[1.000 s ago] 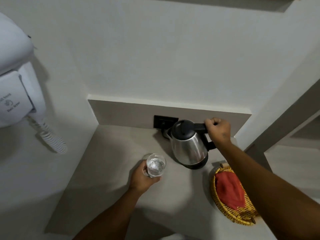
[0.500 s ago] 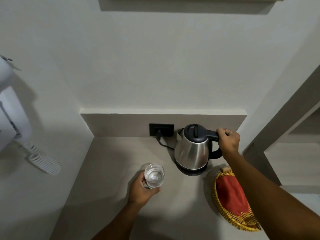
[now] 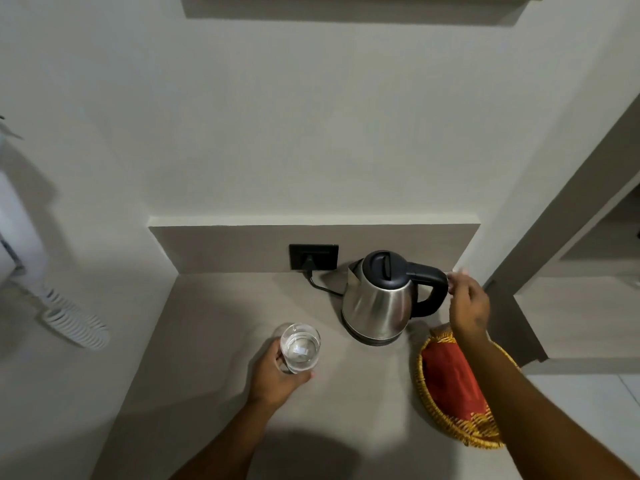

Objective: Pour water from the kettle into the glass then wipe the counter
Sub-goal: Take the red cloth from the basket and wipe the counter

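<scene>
A steel kettle with a black lid and handle stands upright on its base at the back of the grey counter. My right hand is just right of the handle, fingers spread, off the handle. A clear glass holding water stands on the counter left of the kettle. My left hand is wrapped around its near side. A red cloth lies in a wicker basket to the right, partly hidden by my right forearm.
A black wall socket with a plug and cord sits behind the kettle. A wall-mounted hair dryer with a coiled cord hangs on the left wall. A wall corner and shelving close in on the right.
The kettle went from tilted and held to upright on its base. My right hand let go of the handle and drew back to the right. The glass stayed in my left hand.
</scene>
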The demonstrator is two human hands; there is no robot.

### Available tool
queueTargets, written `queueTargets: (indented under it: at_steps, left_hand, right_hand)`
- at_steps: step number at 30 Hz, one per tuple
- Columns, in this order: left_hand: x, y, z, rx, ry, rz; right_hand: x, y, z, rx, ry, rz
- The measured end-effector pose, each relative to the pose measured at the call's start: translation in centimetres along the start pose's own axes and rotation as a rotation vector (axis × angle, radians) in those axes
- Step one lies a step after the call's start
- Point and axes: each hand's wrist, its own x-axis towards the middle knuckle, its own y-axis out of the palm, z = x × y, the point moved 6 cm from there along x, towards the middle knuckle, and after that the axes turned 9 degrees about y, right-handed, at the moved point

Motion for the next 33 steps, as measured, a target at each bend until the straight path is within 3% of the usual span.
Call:
queueTargets:
  at_steps: [3, 8, 12, 16, 21, 25, 29, 33]
  left_hand:
    - [0.2, 0.0, 0.3, 0.056, 0.054, 0.066]
    - [0.9, -1.0, -0.5, 0.402, 0.306, 0.185]
    - [0.7, -0.2, 0.7, 0.696, 0.272, 0.285]
    - [0.3, 0.2, 1.0, 0.792, 0.253, 0.288]
    - [0.4, 0.2, 1.5, 0.836, 0.262, 0.305]
    - [0.0, 0.5, 2.4, 0.913, 0.285, 0.294]
    - [-0.1, 0.3, 3.0, 0.910, 0.299, 0.269]
    - [-0.2, 0.3, 2.9, 0.870, 0.277, 0.258]
  right_hand:
    - [-2.7, -2.6, -4.8, -0.282, -0.023, -0.013]
    - [-7.0, -3.6, -10.8, -0.878, -0.101, 0.139]
    - [-7.4, -3.0, -12.0, -1.101, -0.076, 0.236]
    - [-7.0, -2.8, -11.9, -1.103, -0.077, 0.198]
    - [-6.7, -2.9, -10.7, -0.802, 0.013, 0.183]
    - [-9.4, -2.4, -7.0, -0.672, -0.184, 0.068]
    - [-14.2, 2.0, -6.0, -0.785, -0.416, 0.193]
    - [-16.5, 6.7, -8.6, -1.013, -0.458, 0.371]
